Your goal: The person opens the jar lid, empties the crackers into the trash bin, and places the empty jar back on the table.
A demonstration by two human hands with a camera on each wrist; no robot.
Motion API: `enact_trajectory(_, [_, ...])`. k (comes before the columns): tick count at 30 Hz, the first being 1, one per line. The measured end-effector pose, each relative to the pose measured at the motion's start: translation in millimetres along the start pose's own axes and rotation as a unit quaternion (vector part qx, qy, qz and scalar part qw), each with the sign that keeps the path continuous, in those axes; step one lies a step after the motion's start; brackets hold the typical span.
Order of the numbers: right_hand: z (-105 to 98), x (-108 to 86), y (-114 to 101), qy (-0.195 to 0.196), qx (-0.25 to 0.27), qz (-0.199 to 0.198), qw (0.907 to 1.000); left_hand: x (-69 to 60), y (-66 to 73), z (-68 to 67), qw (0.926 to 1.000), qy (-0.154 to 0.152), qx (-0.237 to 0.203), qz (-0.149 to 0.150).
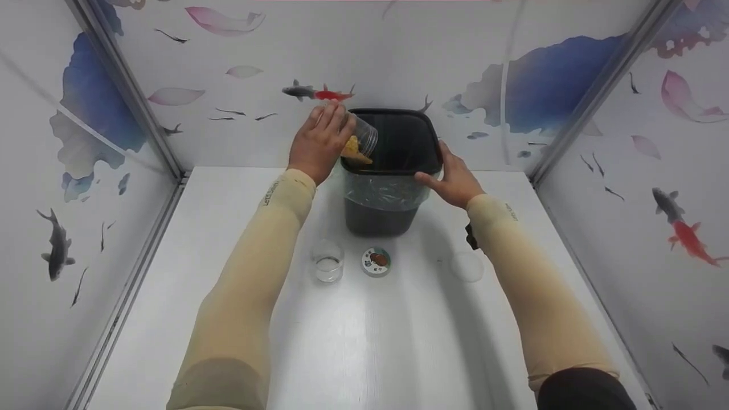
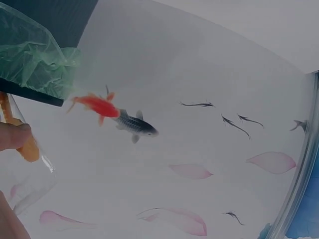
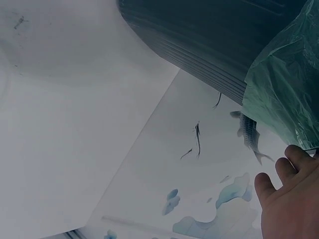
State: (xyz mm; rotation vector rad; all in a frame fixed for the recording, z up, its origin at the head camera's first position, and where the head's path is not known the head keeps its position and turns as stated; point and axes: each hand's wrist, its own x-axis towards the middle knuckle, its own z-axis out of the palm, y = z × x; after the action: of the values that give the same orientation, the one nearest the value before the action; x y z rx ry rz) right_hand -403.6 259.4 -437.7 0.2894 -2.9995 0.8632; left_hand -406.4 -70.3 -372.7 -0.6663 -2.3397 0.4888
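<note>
My left hand grips a clear plastic cup, tilted with its mouth over the left side of the black trash bin. Yellow-orange pieces lie inside the cup; their kind is unclear. The left wrist view catches one orange piece through the clear wall, beside a fingertip. Against the bin's front right corner rests my right hand, thumb at the front rim and fingers along the right side. A greenish plastic bag lines the bin and folds over its rim.
On the white table in front of the bin stand an empty clear jar and a small round tin or lid with a printed label. A clear round disc lies near the right forearm. Printed panels enclose the back and sides.
</note>
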Motion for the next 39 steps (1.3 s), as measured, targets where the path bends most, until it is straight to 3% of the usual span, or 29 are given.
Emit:
enact_trajectory(6, [0,0.9,0,0.0,0.001,-0.002,1.0,1.9,0.9,-1.6,0.9988,0.001,0.044,0.022])
enact_trajectory(12, [-1,2.6,2,0.007,-0.015,-0.022,0.9996,5.8,1.9,-1.5,0.9977,0.035,0.046,0.036])
enact_trajectory(19, [0,3.8,3,0.009,-0.016,-0.02,0.9996,6.2,4.0,-3.2,0.9956,0.043,0.059,0.058])
enact_trajectory(26, [0,3.8,3,0.007,-0.02,-0.018,0.9996,3.3,3.9,0.4,0.9974,0.07,0.013,0.009])
enact_trajectory(33, [0,3.2,2,0.001,-0.013,-0.009,0.9999,-2.4,2.1,1.8,0.9962,0.055,-0.042,-0.053])
enact_trajectory(39, [0,2.5,2,0.004,-0.004,-0.016,0.9999,-4.0,1.1,3.3,0.9948,0.045,-0.06,-0.069])
